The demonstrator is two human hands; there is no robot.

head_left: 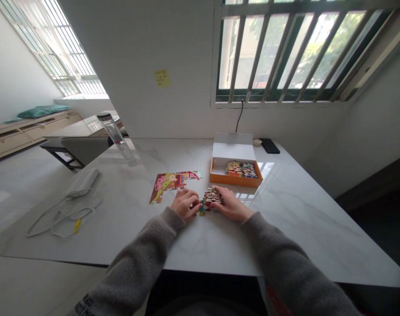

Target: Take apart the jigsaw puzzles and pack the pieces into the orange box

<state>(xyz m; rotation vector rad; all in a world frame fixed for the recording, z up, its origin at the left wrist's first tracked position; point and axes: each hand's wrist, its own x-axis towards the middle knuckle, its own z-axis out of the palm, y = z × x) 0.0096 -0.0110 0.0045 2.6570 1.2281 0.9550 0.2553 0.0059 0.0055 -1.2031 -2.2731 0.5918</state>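
A row of jigsaw puzzle pieces (211,198) stands packed on edge on the table in front of me. My right hand (233,205) wraps round the right side of this row, fingers behind and thumb in front. My left hand (186,204) is at the row's left end, its fingers curled and the fingertips against a teal and yellow puzzle piece (202,210). Just beyond the left hand lies a partly joined puzzle (165,183), with pink, green and red pictures on brown. Part of the row is hidden by my right fingers.
An open orange box (234,180) holding more puzzle pieces (241,169) stands behind my right hand. A dark phone (270,146) lies at the back right. To the left are a clear bottle (112,129), a white power strip-like block (84,182) and its cable (71,217).
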